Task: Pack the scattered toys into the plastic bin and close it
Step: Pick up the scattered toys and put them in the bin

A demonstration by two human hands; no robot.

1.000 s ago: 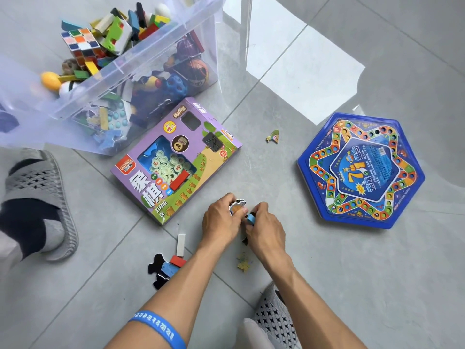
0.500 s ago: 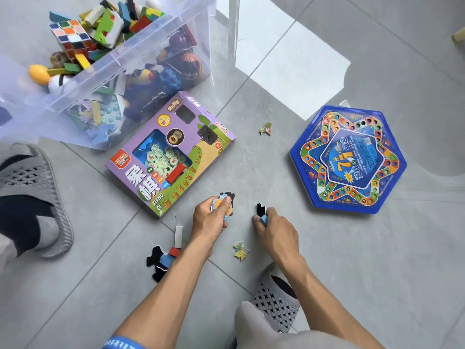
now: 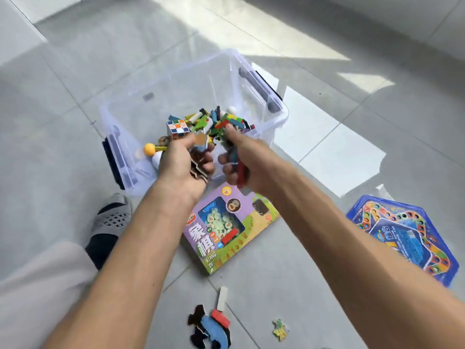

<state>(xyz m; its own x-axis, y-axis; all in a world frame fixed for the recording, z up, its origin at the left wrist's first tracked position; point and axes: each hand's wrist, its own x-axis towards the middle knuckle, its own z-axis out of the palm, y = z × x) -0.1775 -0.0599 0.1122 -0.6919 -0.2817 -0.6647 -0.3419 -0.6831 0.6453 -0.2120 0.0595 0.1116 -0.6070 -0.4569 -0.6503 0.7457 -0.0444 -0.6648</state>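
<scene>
The clear plastic bin (image 3: 264,89) stands open on the floor ahead, with a colour cube (image 3: 177,128), blocks and other toys piled inside. My left hand (image 3: 183,165) grips several flat puzzle pieces (image 3: 201,144) over the bin's near edge. My right hand (image 3: 241,159) grips more small pieces, one of them red (image 3: 241,172), right beside it. A purple game box (image 3: 226,227) lies just below both hands. A blue hexagonal game board (image 3: 407,238) lies at the right. Puzzle pieces (image 3: 208,328), a white block (image 3: 222,298) and a small yellow-green piece (image 3: 279,328) lie near me.
A foot in a grey slipper (image 3: 110,217) stands left of the game box, with a pale trouser leg (image 3: 37,285) at the lower left. The bin's dark handle latches (image 3: 113,159) show on its left and right sides. Grey tiles surround everything.
Both hands lifted from the floor with the picked-up pieces and moved up to the bin's near edge. The view tilted up, so the bin now sits at the centre.
</scene>
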